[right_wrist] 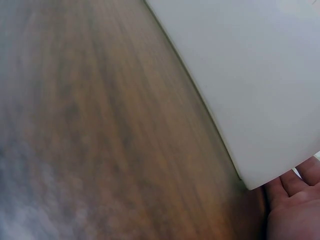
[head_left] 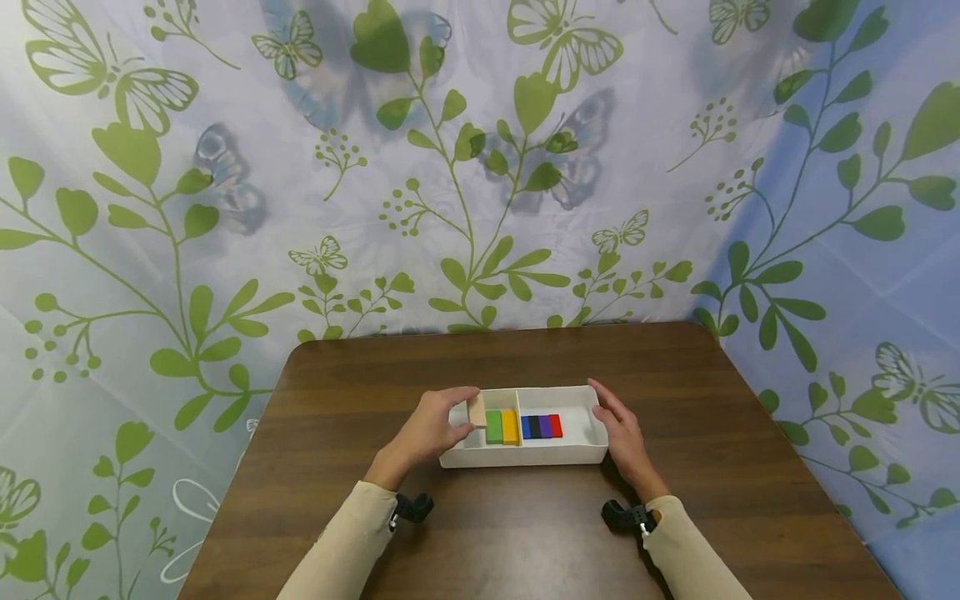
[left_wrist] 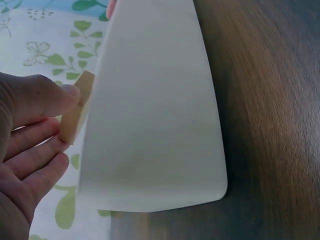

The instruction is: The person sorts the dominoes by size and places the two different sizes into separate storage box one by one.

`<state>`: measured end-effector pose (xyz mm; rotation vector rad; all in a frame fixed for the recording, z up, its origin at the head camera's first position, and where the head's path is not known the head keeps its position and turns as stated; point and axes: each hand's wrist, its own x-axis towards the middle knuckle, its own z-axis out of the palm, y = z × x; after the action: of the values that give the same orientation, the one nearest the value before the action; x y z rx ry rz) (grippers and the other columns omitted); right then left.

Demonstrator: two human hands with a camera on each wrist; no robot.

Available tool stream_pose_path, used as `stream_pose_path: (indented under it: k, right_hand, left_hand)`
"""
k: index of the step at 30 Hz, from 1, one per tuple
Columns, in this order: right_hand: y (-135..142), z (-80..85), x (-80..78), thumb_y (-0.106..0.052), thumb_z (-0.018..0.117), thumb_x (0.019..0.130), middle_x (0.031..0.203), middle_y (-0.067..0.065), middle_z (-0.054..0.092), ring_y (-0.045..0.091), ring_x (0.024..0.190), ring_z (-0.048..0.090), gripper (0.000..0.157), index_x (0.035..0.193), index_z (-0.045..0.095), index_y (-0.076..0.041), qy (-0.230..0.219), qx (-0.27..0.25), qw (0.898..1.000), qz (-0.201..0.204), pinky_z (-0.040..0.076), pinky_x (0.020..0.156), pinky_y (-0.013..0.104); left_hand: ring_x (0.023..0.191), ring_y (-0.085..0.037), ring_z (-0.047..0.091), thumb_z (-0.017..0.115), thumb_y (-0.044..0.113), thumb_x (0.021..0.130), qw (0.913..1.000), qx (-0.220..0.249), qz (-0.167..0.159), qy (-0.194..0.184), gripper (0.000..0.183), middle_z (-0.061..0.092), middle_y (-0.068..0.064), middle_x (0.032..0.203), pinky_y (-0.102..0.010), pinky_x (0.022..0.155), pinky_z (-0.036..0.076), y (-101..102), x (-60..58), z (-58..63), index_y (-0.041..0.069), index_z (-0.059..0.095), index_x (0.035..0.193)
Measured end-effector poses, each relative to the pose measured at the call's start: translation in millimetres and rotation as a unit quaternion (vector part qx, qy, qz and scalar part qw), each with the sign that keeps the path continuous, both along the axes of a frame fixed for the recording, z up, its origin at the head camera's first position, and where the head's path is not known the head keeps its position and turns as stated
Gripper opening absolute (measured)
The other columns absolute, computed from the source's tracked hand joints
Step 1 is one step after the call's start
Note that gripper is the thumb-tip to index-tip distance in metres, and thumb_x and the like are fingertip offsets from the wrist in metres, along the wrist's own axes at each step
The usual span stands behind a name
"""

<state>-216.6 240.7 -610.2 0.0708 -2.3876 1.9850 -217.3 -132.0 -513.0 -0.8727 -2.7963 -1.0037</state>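
A white two-compartment box (head_left: 562,456) lies lengthwise on the table. At its left end, my left hand (head_left: 432,427) pinches a pale wooden block (head_left: 477,412) between thumb and fingers, over the left compartment. The left wrist view shows this block (left_wrist: 76,107) beside the box's rim, the thumb on its near face. Green (head_left: 493,427) and yellow (head_left: 510,426) blocks lie side by side in the left compartment. Blue (head_left: 526,427), black, purple and red (head_left: 556,426) blocks stand in a row against the divider in the right one. My right hand (head_left: 624,433) holds the box's right end, thumb at the rim.
The brown wooden table (head_left: 510,533) extends around the box on all sides. A fabric backdrop (head_left: 480,183) with leaves and butterflies hangs behind the table and along its right side. Dark straps (head_left: 415,507) circle both wrists.
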Motion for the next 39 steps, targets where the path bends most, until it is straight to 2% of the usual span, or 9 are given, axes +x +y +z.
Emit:
stream_pose_path:
  k: [11,13,16,19,26,32,35,39]
  right_hand:
    - [-1,1.3,0.3,-0.019,0.044,0.118,0.181,0.008,0.031,0.037,0.169,0.023,0.051,0.169,0.044,-0.018,0.005,0.004,1.000,-0.002,0.018,0.135,0.066]
    - [0,1.7,0.4,-0.019,0.044,0.118,0.181,0.009,0.030,0.038,0.169,0.023,0.051,0.169,0.044,-0.018,0.005,0.005,1.000,-0.001,0.018,0.135,0.066]
    - [0,2.1,0.8,-0.021,0.044,0.118,0.182,0.009,0.029,0.039,0.169,0.022,0.052,0.170,0.043,-0.018,0.001,0.004,1.000,-0.001,0.017,0.135,0.067]
    - [-1,2.1,1.2,-0.022,0.044,0.118,0.182,0.009,0.029,0.039,0.169,0.022,0.052,0.170,0.043,-0.019,-0.002,0.003,1.000,-0.002,0.017,0.134,0.068]
    - [-2,2.3,1.6,-0.022,0.044,0.118,0.181,0.010,0.029,0.040,0.169,0.023,0.051,0.170,0.043,-0.019,-0.002,0.001,1.000,-0.007,0.018,0.134,0.068]
    - [-2,2.0,1.4,-0.023,0.044,0.119,0.181,0.009,0.030,0.039,0.169,0.023,0.051,0.169,0.044,-0.019,0.002,0.000,1.000,-0.006,0.018,0.135,0.068]
    - [-2,1.6,1.4,-0.025,0.045,0.119,0.181,0.009,0.029,0.039,0.169,0.023,0.051,0.170,0.043,-0.020,-0.001,0.001,1.000,-0.006,0.018,0.134,0.068]
    - [-2,0.8,1.3,-0.026,0.045,0.119,0.182,0.009,0.029,0.040,0.169,0.022,0.052,0.170,0.043,-0.020,-0.004,0.003,1.000,-0.007,0.017,0.134,0.068]
  left_hand:
    - [0.129,-0.034,0.072,0.085,0.002,0.092,0.9965,-0.062,-0.053,-0.015,0.051,0.075,-0.017,0.139,-0.051,0.113,0.057,-1,-16.1,-13.9,-0.004,0.070,0.140]
    - [0.123,-0.032,0.073,0.085,0.001,0.091,0.9956,-0.068,-0.063,-0.012,0.049,0.076,-0.017,0.134,-0.050,0.110,0.059,0,-18.0,-14.9,-0.004,0.071,0.138]
    - [0.105,-0.027,0.071,0.085,0.000,0.090,0.9935,-0.082,-0.079,0.000,0.043,0.078,-0.015,0.121,-0.047,0.099,0.062,3,-20.6,-16.1,-0.003,0.072,0.131]
    - [0.090,-0.022,0.064,0.086,0.000,0.089,0.9910,-0.104,-0.084,0.008,0.037,0.077,-0.014,0.109,-0.043,0.087,0.060,7,-22.6,-17.1,-0.002,0.073,0.123]
    - [0.092,-0.019,0.067,0.086,0.003,0.089,0.9839,-0.153,-0.090,0.022,0.033,0.080,-0.011,0.114,-0.037,0.084,0.060,14,-26.3,-18.7,0.001,0.077,0.120]
    - [0.077,-0.015,0.053,0.087,0.002,0.086,0.9771,-0.196,-0.081,0.017,0.022,0.072,-0.003,0.092,-0.028,0.070,0.046,19,-29.3,-17.2,0.006,0.076,0.104]
    - [0.076,-0.014,0.050,0.088,0.003,0.086,0.9729,-0.217,-0.080,0.009,0.021,0.068,0.000,0.088,-0.027,0.070,0.044,21,-29.8,-16.5,0.007,0.075,0.102]
    - [0.078,-0.014,0.052,0.088,0.004,0.086,0.9680,-0.237,-0.082,0.011,0.021,0.068,0.002,0.089,-0.027,0.072,0.046,23,-29.9,-16.5,0.008,0.076,0.103]
